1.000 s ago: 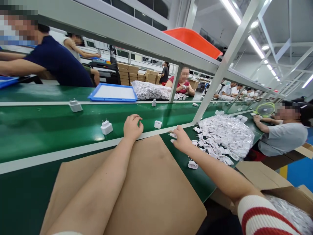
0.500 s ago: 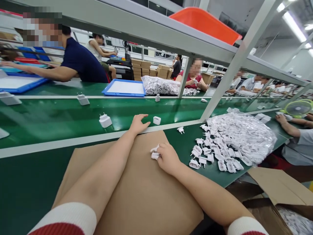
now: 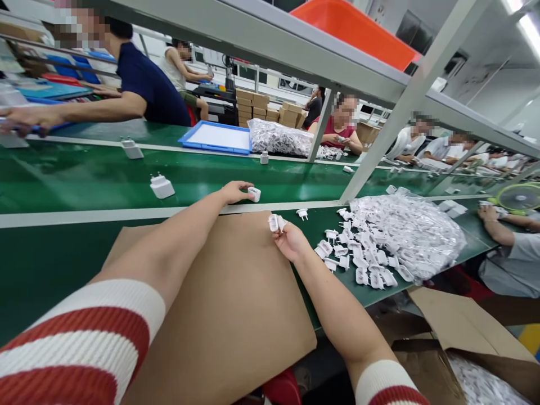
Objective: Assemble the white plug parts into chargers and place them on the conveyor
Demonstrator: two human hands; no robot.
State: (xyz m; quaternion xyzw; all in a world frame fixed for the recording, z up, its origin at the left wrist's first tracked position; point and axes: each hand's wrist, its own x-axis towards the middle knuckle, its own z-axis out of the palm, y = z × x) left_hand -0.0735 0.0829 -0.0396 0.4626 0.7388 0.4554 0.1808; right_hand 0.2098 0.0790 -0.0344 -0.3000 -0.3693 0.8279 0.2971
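My left hand (image 3: 236, 193) reaches over the green belt with its fingers closed on a white charger housing (image 3: 254, 194), whose open end shows. Above the cardboard sheet (image 3: 236, 270), my right hand (image 3: 290, 241) is closed on small white plug pieces (image 3: 275, 223); one shows its hollow side, and fingers partly cover the others. A single plug piece (image 3: 302, 214) lies on the green table just beyond that hand. To the right spreads a loose heap of plug pieces (image 3: 363, 247), beside a clear plastic bag (image 3: 417, 225) of more.
Chargers with pins (image 3: 161, 186) stand on the green belt (image 3: 198, 169) at left. A slanted metal post (image 3: 379, 124) rises between belt and table. Across the belt are a blue-rimmed tray (image 3: 217, 138) and co-workers. An open carton (image 3: 472, 320) sits at lower right.
My left hand has closed on the charger housing. My right hand has turned, bringing the hollow side of a plug piece into view. The chargers on the belt have shifted left.
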